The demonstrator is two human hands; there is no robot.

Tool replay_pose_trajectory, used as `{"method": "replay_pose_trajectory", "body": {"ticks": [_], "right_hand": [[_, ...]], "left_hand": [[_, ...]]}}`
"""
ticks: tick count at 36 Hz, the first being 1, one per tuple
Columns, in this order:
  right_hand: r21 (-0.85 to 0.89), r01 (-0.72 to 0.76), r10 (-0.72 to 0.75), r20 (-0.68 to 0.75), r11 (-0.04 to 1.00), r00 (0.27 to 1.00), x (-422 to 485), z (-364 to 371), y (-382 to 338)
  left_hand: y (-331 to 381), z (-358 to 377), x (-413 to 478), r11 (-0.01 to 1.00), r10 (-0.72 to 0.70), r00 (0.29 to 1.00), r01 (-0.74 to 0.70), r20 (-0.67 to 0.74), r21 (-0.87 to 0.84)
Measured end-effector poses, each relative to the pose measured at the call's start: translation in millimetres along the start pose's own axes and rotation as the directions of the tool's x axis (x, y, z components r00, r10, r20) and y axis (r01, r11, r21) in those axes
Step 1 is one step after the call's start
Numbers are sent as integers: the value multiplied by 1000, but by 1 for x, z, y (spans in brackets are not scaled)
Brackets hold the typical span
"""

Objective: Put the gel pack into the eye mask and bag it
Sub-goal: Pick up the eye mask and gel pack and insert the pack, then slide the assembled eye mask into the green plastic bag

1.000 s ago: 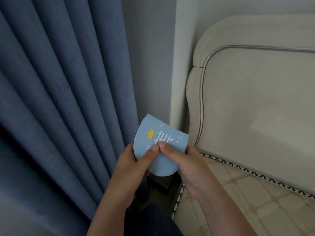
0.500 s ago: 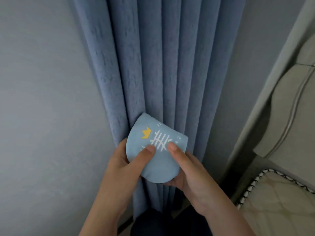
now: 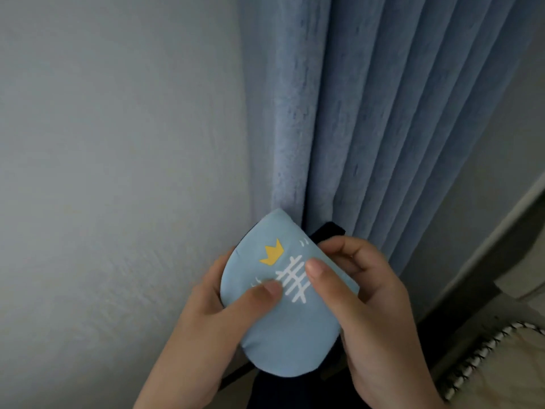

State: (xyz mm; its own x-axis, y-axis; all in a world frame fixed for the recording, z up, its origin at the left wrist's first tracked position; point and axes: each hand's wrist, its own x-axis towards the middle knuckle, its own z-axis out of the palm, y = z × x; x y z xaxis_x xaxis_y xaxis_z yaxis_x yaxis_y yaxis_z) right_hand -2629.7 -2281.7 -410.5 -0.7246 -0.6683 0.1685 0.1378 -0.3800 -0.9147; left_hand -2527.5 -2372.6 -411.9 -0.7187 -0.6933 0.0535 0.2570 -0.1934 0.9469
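Head view: soft rounded fabric eye mask (image 3: 283,329) between hands.

The left hand (image 3: 212,314) and right hand (image 3: 374,314) both grip the folded eye mask (image 3: 283,329), thumbs nearly meeting on its face, so there is no way through between them. Taking the mask as centre, the plain grey wall (image 3: 118,172) closes off eight to eleven o'clock. The pleated blue curtain (image 3: 368,128) hangs from twelve to two, and a dark strap (image 3: 330,231) pokes up against it at one. From three to four o'clock a grey furniture edge (image 3: 501,261) slants down, probably a bed frame, though it's dim there. A cushion with braided trim (image 3: 483,355) fills five o'clock. Open air lies on the near side of the hands, toward the person.
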Motion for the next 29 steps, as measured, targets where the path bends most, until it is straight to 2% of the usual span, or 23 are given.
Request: {"method": "replay_pose_trajectory", "body": {"ticks": [7, 12, 20, 26, 29], "right_hand": [[-116, 143, -124, 163, 983, 979, 13, 47, 19], [-139, 247, -201, 285, 959, 937, 32, 91, 37], [-73, 404, -335, 436, 912, 835, 58, 145, 58], [40, 537, -471, 538, 843, 699, 87, 183, 58], [72, 562, -501, 558, 824, 662, 101, 201, 48]], "left_hand": [[17, -38, -4, 994, 107, 980, -100, -170, 48], [36, -70, -3, 974, 217, 917, -183, -334, 130], [63, -104, 0, 940, 334, 807, -247, -487, 235], [87, -118, 11, 920, 391, 688, -264, -612, 291], [105, -118, 21, 911, 412, 634, -269, -654, 313]]}}
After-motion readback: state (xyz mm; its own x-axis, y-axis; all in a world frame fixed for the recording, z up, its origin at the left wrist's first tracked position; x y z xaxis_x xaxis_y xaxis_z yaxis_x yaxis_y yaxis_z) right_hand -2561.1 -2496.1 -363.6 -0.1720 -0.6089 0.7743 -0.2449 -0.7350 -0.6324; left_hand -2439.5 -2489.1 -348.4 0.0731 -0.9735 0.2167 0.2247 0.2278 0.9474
